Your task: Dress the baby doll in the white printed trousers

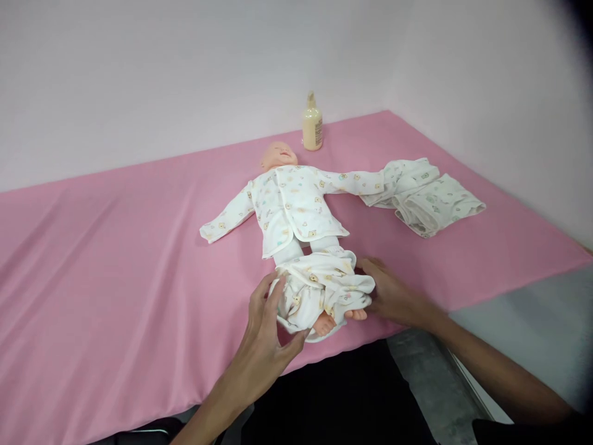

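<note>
A wide surface (115,247) draped in pink cloth fills the view, running back to a pale wall. On it lies a baby doll (290,204) on its back, head toward the wall, arms spread, dressed in a white printed shirt. Off to the right sits a heap of folded baby clothes (424,194), touching the doll's outstretched sleeve. Down at the doll's legs, a small pair of printed trousers (324,287) is bunched up, bare feet poking out below. The left hand (266,334) is half open, fingers and thumb pinching the trousers' left edge. The right hand (386,290) lies flatter, fingers curled against the trousers' right side. A lotion bottle (312,123) stands behind the head.
</note>
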Demonstrator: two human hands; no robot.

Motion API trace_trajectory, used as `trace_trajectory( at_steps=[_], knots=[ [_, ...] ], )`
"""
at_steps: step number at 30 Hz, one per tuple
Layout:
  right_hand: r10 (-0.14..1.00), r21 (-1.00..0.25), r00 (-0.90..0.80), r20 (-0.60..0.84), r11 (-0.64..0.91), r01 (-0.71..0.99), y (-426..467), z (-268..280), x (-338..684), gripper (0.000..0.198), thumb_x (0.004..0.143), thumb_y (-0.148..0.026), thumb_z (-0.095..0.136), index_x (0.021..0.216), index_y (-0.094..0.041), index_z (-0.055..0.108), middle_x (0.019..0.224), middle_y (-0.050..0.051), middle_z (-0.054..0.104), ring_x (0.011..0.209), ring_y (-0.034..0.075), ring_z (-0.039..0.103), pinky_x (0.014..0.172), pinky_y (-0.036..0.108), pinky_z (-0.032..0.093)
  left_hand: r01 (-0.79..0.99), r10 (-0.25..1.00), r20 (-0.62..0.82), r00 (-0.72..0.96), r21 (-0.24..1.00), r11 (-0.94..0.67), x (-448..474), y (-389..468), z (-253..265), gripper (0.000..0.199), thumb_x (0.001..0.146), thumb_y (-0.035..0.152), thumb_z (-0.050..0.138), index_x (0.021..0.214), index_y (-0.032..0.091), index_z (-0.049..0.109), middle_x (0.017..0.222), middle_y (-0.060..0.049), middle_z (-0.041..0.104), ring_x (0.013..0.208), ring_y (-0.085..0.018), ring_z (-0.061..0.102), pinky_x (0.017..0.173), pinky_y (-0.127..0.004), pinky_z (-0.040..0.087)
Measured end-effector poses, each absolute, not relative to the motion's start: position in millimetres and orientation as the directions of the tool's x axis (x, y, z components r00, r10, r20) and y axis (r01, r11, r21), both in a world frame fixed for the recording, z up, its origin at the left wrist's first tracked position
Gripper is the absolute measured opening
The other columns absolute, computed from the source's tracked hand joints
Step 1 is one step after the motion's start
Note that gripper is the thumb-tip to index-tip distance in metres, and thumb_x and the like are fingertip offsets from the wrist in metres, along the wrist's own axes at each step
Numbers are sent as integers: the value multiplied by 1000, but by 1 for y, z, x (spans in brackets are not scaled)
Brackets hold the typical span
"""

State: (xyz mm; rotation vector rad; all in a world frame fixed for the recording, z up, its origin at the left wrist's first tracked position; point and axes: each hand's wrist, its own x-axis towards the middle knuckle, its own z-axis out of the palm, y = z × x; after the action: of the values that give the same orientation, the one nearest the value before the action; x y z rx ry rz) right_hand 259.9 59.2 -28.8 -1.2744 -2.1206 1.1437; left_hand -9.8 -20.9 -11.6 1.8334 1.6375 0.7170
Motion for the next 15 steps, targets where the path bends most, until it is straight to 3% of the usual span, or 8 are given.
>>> trace_trajectory(
  at_steps=[2, 5, 9, 13, 15],
  knots=[
    [865, -797, -499, -57, 262, 545, 59, -26, 260, 41, 80, -49, 74, 107, -22, 58, 115, 10, 63, 118, 34, 54, 97, 48, 50, 659, 1000, 5, 26, 752, -21, -12, -18, -18, 98, 84, 28, 69, 158, 37, 6, 159, -10, 16, 146, -35, 28, 112, -54, 44],
    [828, -803, -551, -101, 259, 536, 62, -15, 275, 53, 78, -47, 78, 122, -25, 59, 128, 10, 60, 127, 36, 50, 99, 47, 50, 612, 995, -91, -28, 786, 89, -14, -14, -21, 106, 80, 29, 72, 160, 32, 3, 155, -14, 30, 141, -38, 35, 107, -57, 46],
    [722, -826, -650, -239, 201, 527, 82, 5, 305, 83, 68, -48, 86, 143, -36, 52, 147, 3, 51, 136, 37, 45, 107, 47, 47, 498, 963, -250, 96, 850, 171, -23, -5, -3, 91, 81, 29, 71, 156, 34, 20, 149, -12, 42, 136, -34, 44, 104, -51, 49],
    [788, -898, -578, -214, 75, 434, 111, 11, 307, 46, 90, -54, 62, 132, -33, 62, 138, 4, 60, 131, 31, 52, 108, 47, 46, 347, 877, -336, 344, 913, 214, -53, 16, 14, 77, 82, 32, 74, 149, 32, 36, 149, -10, 44, 134, -29, 47, 107, -46, 47],
    [820, -917, -548, -165, 77, 391, 123, 7, 297, 39, 95, -53, 54, 125, -30, 65, 132, 5, 63, 127, 28, 54, 109, 47, 44, 312, 804, -364, 470, 921, 235, -69, 29, 15, 58, 87, 35, 68, 141, 29, 48, 143, -9, 51, 125, -25, 55, 106, -45, 47]
  ],
)
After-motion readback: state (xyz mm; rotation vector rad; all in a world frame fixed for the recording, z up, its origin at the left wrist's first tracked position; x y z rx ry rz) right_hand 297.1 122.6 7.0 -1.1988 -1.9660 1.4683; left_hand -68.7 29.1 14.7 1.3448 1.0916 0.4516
